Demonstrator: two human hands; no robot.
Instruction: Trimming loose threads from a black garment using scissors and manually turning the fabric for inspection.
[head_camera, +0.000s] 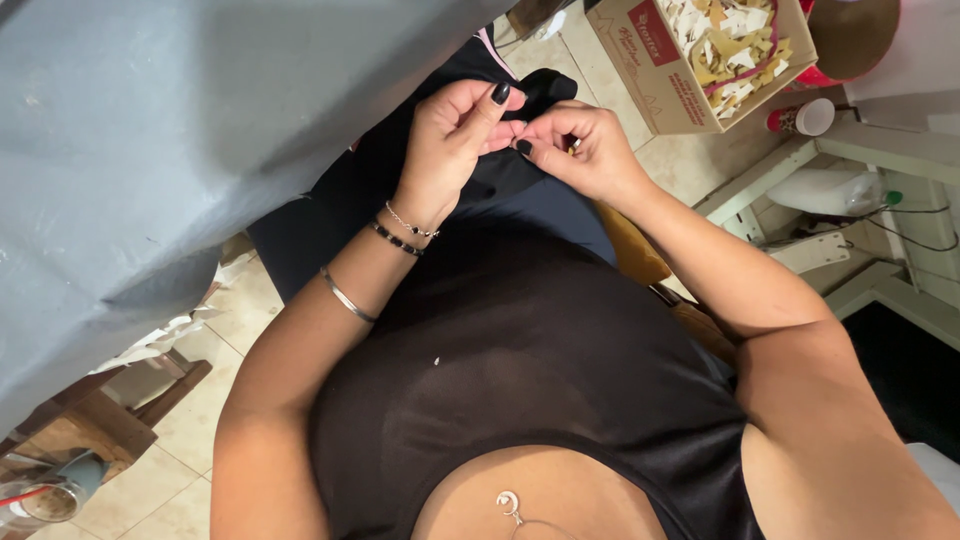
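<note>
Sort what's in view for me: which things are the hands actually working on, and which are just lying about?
In hand:
- black garment, pinched at one spot by both hands
- left hand
- right hand

Lying about:
- cardboard box of paper scraps on the floor
- grey cloth draped at the left
- red-and-white cup
- white frame on the right

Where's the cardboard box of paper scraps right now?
In the head view, the cardboard box sits on the tiled floor at top right, just beyond the right hand.
</note>
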